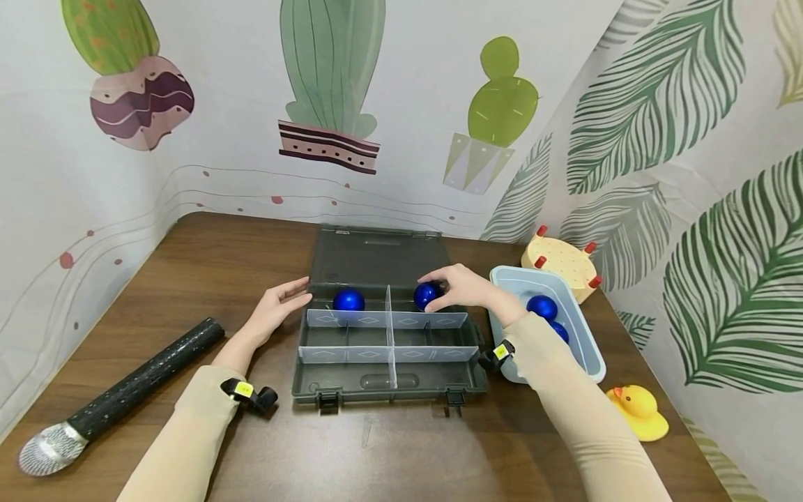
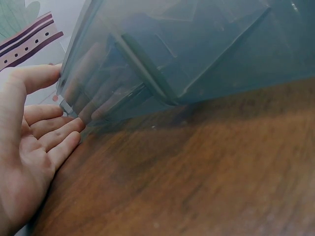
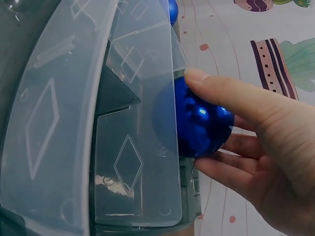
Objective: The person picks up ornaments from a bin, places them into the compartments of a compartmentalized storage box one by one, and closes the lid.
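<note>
A dark translucent divided case (image 1: 392,394) lies with its lid folded back on the table. In its back right compartment my right hand (image 1: 461,286) holds a shiny blue ball (image 1: 426,296), thumb on one side and fingers on the other, behind a clear divider (image 3: 135,187). Another blue ball (image 1: 348,300) sits in the back left compartment. My left hand (image 1: 272,310) touches the case's left side with straight fingertips. The left wrist view shows that palm (image 2: 24,172) beside the case wall (image 2: 221,59), holding nothing.
Right of the case stands a light blue tub (image 1: 586,341) with blue balls (image 1: 542,307) inside. A yellow rubber duck (image 1: 640,411) and a cream round piece with red pegs (image 1: 561,259) are near it. On the left lies a black microphone (image 1: 147,376).
</note>
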`<state>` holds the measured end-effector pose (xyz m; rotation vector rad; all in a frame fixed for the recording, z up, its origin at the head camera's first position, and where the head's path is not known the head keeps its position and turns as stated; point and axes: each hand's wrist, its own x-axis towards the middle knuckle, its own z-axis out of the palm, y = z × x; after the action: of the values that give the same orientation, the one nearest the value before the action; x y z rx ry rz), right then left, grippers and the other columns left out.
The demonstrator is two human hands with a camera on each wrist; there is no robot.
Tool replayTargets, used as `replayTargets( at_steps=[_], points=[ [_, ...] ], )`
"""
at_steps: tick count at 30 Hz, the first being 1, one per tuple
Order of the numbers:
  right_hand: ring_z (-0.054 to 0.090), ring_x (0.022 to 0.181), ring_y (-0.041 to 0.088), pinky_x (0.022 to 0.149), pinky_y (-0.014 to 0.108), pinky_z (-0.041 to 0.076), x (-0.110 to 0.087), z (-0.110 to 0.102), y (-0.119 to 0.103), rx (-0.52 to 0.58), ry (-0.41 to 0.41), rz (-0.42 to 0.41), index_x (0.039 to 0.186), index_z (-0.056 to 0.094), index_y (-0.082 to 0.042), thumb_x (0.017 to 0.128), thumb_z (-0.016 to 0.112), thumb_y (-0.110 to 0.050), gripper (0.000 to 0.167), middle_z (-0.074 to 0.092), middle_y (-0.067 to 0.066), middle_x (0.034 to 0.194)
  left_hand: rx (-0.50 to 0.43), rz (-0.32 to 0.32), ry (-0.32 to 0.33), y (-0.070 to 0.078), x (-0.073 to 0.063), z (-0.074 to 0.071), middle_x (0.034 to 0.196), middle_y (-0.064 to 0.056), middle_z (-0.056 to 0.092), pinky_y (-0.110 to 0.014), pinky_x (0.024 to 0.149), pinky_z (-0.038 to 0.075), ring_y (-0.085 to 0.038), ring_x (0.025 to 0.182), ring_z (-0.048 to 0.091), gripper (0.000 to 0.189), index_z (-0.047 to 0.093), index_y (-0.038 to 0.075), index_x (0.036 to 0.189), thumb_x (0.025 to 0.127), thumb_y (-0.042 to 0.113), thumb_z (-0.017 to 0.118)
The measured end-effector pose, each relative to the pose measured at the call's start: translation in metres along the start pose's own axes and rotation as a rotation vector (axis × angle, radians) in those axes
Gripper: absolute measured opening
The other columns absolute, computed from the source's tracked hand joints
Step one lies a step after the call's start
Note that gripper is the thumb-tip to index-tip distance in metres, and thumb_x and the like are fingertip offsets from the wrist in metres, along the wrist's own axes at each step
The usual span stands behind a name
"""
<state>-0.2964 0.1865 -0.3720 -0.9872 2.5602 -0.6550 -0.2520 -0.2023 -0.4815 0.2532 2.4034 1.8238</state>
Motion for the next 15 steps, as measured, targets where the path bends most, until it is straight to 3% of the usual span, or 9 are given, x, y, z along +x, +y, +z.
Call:
replayTargets(
  at_steps=[8,15],
  points=[
    [0.064,0.112,0.034,0.088,0.041,0.057,0.003,0.0021,0.0,-0.066,0.001,-0.028,0.128,0.062,0.003,0.08,0.082,-0.028,0.061,0.062,0.021,0.128,-0.004,0.001,-0.003,0.0012,-0.0003,0.0,0.152,-0.023,0.038,-0.047,0.112,0.033,-0.038,0.136,0.045,0.059,0.036,-0.001,0.149,0.099,0.022,0.057],
    [0.059,0.119,0.037,0.092,0.043,0.055,0.0052,0.0039,-0.0015,-0.134,0.011,-0.068,0.125,0.063,0.005,0.078,0.083,-0.027,0.06,0.063,0.021,0.127,-0.008,0.0,-0.005,0.0023,-0.0003,0.0005,0.152,-0.023,0.038,-0.048,0.112,0.033,-0.037,0.136,0.045,0.059,0.036,-0.002,0.149,0.099,0.022,0.057]
  ],
)
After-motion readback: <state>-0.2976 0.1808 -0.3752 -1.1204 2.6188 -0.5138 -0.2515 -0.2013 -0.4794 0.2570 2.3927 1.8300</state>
